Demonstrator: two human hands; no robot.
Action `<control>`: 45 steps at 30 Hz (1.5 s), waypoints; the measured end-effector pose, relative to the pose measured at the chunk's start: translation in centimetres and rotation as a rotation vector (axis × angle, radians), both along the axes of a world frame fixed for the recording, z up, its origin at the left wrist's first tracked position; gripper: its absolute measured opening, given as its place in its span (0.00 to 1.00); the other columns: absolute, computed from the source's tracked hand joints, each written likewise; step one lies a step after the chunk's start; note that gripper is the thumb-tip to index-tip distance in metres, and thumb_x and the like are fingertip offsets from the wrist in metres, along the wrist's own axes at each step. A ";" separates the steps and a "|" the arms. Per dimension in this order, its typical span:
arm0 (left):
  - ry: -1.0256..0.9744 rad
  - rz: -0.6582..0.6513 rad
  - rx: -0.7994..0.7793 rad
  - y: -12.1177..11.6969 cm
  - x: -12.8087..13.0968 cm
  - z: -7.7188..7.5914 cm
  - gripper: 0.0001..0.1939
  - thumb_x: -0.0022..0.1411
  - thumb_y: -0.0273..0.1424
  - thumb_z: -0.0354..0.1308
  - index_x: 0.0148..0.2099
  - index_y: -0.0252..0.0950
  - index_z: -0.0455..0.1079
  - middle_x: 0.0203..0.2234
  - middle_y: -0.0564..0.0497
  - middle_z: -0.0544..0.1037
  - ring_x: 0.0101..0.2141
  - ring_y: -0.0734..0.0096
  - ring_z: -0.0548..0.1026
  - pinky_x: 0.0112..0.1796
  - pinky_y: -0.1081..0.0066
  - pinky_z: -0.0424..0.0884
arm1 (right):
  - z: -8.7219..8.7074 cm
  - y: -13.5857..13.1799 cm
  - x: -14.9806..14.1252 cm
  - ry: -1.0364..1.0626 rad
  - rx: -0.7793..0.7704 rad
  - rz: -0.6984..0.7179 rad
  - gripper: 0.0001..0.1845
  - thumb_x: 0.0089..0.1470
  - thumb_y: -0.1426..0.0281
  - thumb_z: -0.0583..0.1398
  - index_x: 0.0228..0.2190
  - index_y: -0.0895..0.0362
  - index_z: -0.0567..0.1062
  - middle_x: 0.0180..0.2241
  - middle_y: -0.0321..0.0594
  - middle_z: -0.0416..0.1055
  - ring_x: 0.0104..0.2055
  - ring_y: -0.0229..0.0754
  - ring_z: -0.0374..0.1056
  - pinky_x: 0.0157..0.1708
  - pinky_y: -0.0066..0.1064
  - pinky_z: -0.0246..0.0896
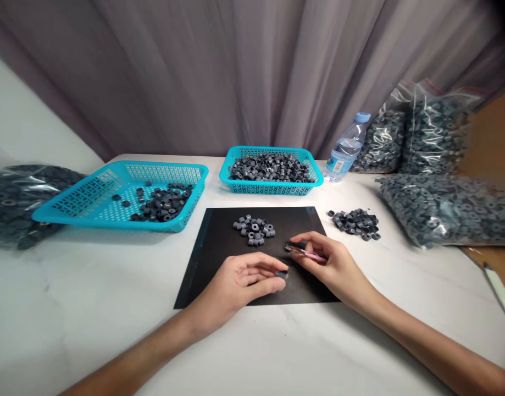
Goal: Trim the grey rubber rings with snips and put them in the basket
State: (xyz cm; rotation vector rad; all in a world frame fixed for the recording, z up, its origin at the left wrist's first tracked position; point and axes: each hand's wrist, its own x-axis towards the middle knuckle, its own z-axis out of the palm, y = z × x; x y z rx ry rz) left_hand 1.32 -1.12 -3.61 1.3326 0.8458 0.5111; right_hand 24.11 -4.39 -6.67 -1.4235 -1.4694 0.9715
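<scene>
My left hand [252,278] pinches a small dark grey ring-shaped piece [281,274] between thumb and fingertips, above the black mat [219,275]. A pink-handled tool [312,254] with a metal tip, possibly tweezers, sits in the closed fingers of my right hand [328,261]. Its tip points left, apart from the piece in my left hand; whether it grips anything is too small to tell. Just beyond my hands, a cluster of short grey cylinders [254,227] with holes lies on the mat.
A pile of darker pieces [356,223] lies right of the mat. Behind stand a turquoise basket [272,190] full of pieces and a water bottle [346,148]. A larger turquoise basket [112,223] is at left. Filled plastic bags [450,212] stand right, another bag [21,198] far left.
</scene>
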 end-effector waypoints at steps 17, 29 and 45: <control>-0.027 -0.103 0.052 0.1 0.1 0.4 0.14 0.67 0.32 0.60 0.52 0.37 0.80 0.35 0.48 0.84 0.34 0.72 0.77 0.41 0.71 0.75 | -0.1 -0.2 0.2 -0.118 0.035 0.015 0.06 0.58 0.68 0.60 0.37 0.55 0.77 0.31 0.37 0.75 0.30 0.40 0.67 0.32 0.31 0.60; 0.117 -0.055 0.329 2.9 -2.6 2.6 0.14 0.68 0.36 0.58 0.49 0.36 0.80 0.35 0.47 0.84 0.34 0.68 0.80 0.40 0.70 0.77 | -0.5 -0.7 -0.3 -0.153 0.073 -0.031 0.11 0.65 0.61 0.56 0.36 0.54 0.73 0.25 0.34 0.69 0.26 0.40 0.61 0.27 0.31 0.52; 0.852 0.640 1.561 8.7 -10.1 4.5 0.18 0.70 0.25 0.49 0.59 0.34 0.71 0.59 0.34 0.73 0.65 0.40 0.63 0.60 0.44 0.64 | -0.3 -1.4 -0.7 -0.273 0.188 -0.007 0.05 0.65 0.72 0.52 0.41 0.52 0.67 0.34 0.38 0.75 0.33 0.43 0.72 0.34 0.33 0.60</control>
